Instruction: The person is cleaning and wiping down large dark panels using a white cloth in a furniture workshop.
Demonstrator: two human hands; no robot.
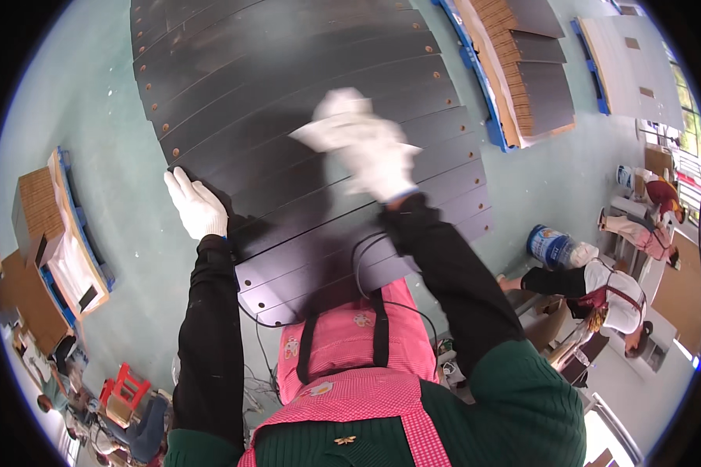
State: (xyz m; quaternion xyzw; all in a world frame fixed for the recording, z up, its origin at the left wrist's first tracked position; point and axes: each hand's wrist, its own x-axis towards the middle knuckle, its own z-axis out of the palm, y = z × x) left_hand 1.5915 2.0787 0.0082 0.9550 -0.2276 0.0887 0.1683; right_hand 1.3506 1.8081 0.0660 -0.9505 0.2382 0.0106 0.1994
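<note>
Dark grey boards [234, 167] lie side by side in front of me, with small round holes along their ends. My left hand [196, 204], in a white knitted glove, rests flat at the boards' left edge with its fingers stretched out. Over the middle of the boards, my right hand [383, 167], gloved in white too, is smeared by motion. It grips a crumpled white cloth [339, 121], which looks pressed against the board surface. The fingers of that hand are partly lost in the blur.
Pallets with stacked boards [544, 86] stand at the far right, and another pallet stack [70, 233] is at the left. A blue bucket [549, 246] sits on the floor to the right. Co-workers [615, 292] are busy at both sides. A thin cable [358, 261] runs near my apron.
</note>
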